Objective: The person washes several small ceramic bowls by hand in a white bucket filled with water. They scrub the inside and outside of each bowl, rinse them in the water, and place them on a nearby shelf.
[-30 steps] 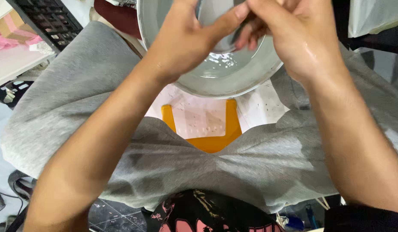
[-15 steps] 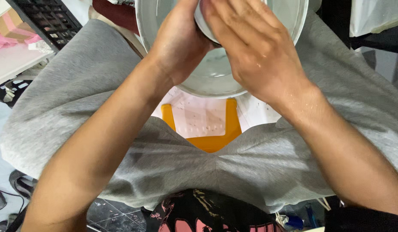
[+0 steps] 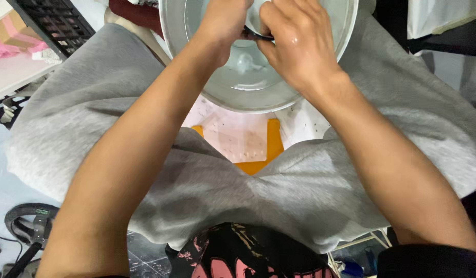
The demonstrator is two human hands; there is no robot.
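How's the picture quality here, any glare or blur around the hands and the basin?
Head view: soft even light, a small glint on the right hand; the left hand and metal basin are cut off at the top edge; slight wide-angle stretch, no strong blur.

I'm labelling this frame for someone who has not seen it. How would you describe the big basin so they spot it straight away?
Start from the grey shorts covering both knees, which fill most of the view. Just past the knees, at the top middle, sits the round metal basin, with the left hand and right hand working together inside it. It is the only wide, shiny, silver-grey bowl; below it lies a white and orange seat.
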